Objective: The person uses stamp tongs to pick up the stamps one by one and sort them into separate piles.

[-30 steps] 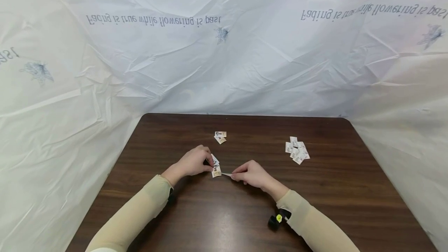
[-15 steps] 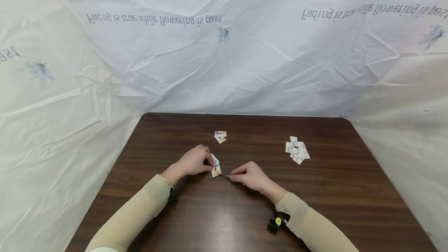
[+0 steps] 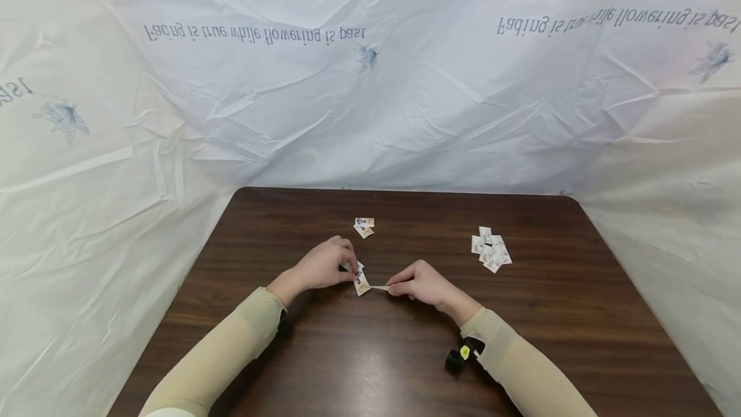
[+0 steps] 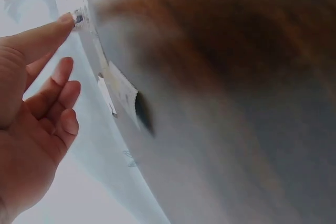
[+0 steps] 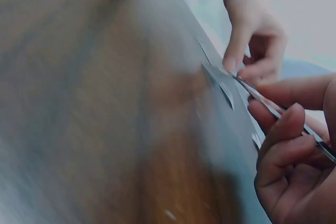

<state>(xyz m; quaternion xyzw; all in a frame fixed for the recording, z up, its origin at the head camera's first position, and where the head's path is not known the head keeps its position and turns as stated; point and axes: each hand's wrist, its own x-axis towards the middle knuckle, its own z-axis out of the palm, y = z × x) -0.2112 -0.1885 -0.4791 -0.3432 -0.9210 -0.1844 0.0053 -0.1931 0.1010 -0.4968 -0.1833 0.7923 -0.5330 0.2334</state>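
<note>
L hand (image 3: pixel 323 266) pinches far end of small white printed-paper slip (image 3: pixel 361 285) btwn hands, long axis approx fore-aft, nearer L; R hand (image 3: pixel 427 286) pinches slim silver metal tweezers (image 5: pixel 257 96), tips by slip's R edge.

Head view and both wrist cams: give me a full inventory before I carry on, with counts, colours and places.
table: one, dark brown, under everything
sheet: white with blue-grey print, count unclear, behind and beside the table
far slips: two, white and orange, overlapping, far middle
right-hand cluster: several slips, mostly white, overlapping, exact count unclear
near slips: apparently at least two, white and orange, at the left fingertips
tweezers-like tool: one, metallic, in the right hand's grip
wrist device: one plainly seen, black, yellow spot, right wrist
sleeves: two, beige, on the forearms
left hand: one, bare, pinching near slips
right hand: one, bare, holding the tool
</note>
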